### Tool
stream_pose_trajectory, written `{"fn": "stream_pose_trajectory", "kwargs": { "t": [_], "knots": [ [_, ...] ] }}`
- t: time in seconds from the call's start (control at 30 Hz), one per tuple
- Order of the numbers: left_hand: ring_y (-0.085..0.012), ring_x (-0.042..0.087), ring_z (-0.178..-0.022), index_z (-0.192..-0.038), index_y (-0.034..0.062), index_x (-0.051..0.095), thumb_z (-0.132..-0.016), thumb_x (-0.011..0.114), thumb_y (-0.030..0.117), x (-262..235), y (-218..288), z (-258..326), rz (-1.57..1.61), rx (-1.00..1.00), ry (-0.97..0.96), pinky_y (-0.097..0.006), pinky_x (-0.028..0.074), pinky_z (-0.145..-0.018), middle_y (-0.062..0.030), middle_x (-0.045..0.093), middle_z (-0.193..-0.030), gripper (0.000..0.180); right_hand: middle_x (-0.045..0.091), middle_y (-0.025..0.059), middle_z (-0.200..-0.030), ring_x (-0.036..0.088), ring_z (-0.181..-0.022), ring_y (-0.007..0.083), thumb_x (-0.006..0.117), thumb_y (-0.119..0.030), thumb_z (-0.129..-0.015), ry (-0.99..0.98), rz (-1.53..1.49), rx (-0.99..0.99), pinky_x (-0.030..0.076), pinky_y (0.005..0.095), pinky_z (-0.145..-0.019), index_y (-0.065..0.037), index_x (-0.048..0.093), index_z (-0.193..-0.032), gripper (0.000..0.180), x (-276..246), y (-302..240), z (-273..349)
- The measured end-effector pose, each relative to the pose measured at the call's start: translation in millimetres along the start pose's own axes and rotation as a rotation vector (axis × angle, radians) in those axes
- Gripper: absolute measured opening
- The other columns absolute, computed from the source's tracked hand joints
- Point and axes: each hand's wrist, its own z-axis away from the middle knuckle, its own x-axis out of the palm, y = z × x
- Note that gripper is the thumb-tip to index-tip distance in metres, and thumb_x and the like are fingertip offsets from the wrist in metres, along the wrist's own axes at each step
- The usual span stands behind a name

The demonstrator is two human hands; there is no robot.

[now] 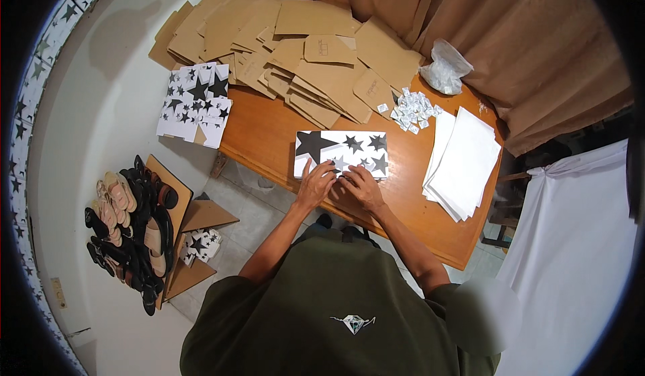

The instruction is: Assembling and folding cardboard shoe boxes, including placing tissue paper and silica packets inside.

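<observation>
Shirt [282, 302]: diamond emblem [355, 323] | cardboard [312, 18]: small print [323, 47] | lettering: unreadable

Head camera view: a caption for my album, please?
Left hand and right hand on a star-patterned box, cardboard pieces behind.

A dark green shirt [322, 285] bears a pale diamond emblem [354, 323]

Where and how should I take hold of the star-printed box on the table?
Probably best: take the star-printed box by its two short ends, coming in from left and right together. It lies flat on the table, long sides running left to right, and nothing stands against either end.
</observation>
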Motion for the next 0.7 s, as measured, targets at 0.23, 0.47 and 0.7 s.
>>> {"fn": "stream_pose_trajectory", "kwargs": {
  "t": [0.23,0.47,0.7],
  "knots": [
    [-0.0236,0.059,-0.127,-0.094,0.0061,0.073,-0.083,0.078,0.008,-3.4,3.1,-2.5,-0.049,0.048,0.005,-0.058,0.025,-0.119,-0.0058,0.068,-0.117,0.012,0.064,0.0111,-0.123,0.057,-0.123,0.033,0.065,-0.01,-0.079,0.018,-0.019,-0.011,0.051,0.0486,-0.103,-0.005,0.068,-0.117,0.038,1.7,0.9,1.9],
    [-0.0232,0.06,-0.126,-0.092,0.0065,0.074,-0.083,0.079,0.009,-1.3,2.2,-2.2,-0.041,0.054,0.023,-0.057,0.024,-0.119,-0.0052,0.069,-0.115,0.011,0.063,0.0114,-0.122,0.057,-0.122,0.0336,0.065,-0.011,-0.077,0.026,0.006,-0.016,0.051,0.0486,-0.103,-0.005,0.068,-0.119,0.042,2.5,0.0,0.7],
    [-0.024,0.06,-0.127,-0.093,0.0072,0.074,-0.082,0.079,0.009,-1.3,1.2,-1.8,-0.041,0.053,0.013,-0.058,0.025,-0.118,-0.0053,0.069,-0.115,0.012,0.064,0.011,-0.121,0.058,-0.121,0.0317,0.069,-0.011,-0.08,0.004,0.005,0.006,0.05,0.0477,-0.105,-0.002,0.069,-0.117,0.038,4.7,-1.7,2.7]
  ]
}}
